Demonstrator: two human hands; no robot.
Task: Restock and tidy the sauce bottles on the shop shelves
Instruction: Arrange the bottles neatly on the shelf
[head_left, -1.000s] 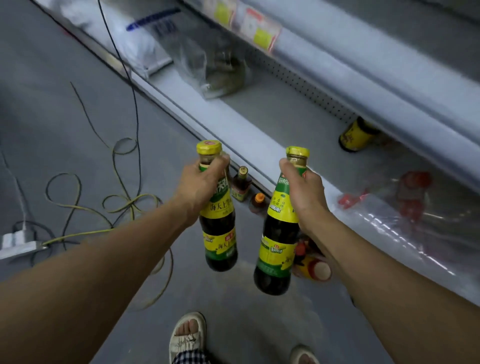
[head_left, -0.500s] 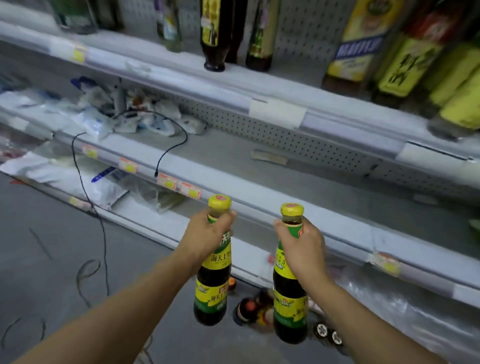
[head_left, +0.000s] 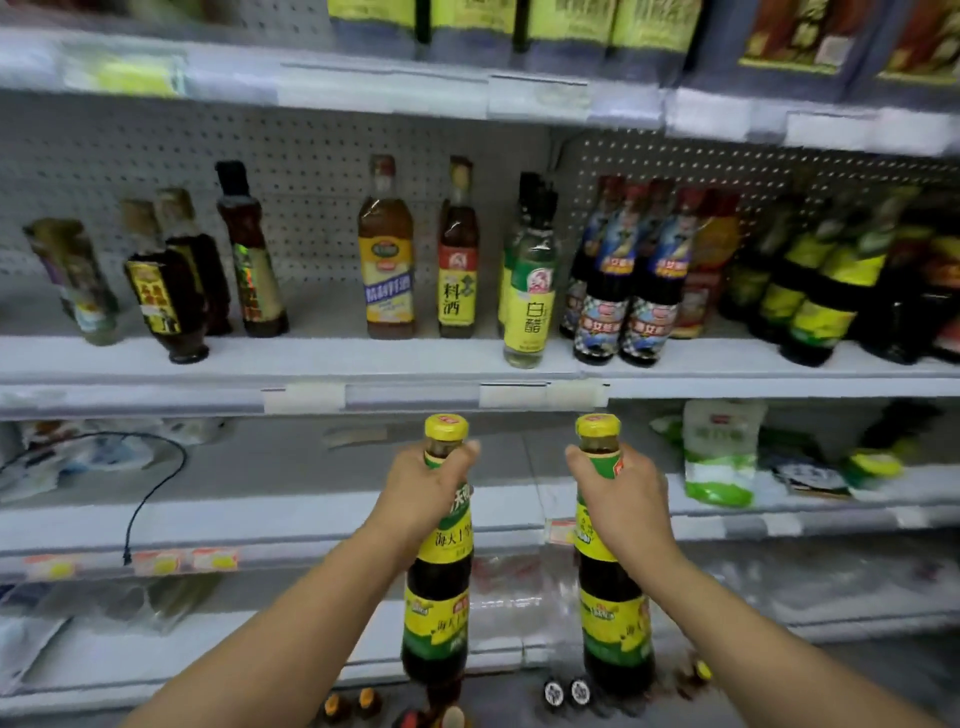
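My left hand (head_left: 418, 499) grips the neck of a dark sauce bottle (head_left: 439, 587) with a yellow cap and a yellow-green label. My right hand (head_left: 626, 504) grips the neck of a matching bottle (head_left: 613, 613). Both bottles hang upright in front of the lower shelves, about level with each other. Above them runs the sauce shelf (head_left: 415, 387), holding upright bottles: dark ones at the left (head_left: 166, 291), a yellow-labelled one (head_left: 389, 270), a cooking wine (head_left: 457, 270), a white vinegar (head_left: 532, 296) and blue-labelled ones (head_left: 623, 291).
A gap lies on the sauce shelf between the left dark bottles and the yellow-labelled one. The shelf below carries bags (head_left: 719, 457) and a black cable (head_left: 150, 493). Several small bottles (head_left: 563, 691) stand on the floor by my arms. Packs fill the top shelf (head_left: 519, 98).
My view has swung up from the floor to the shelves. Both hands have lifted the two bottles from near floor level up in front of the lower shelves.
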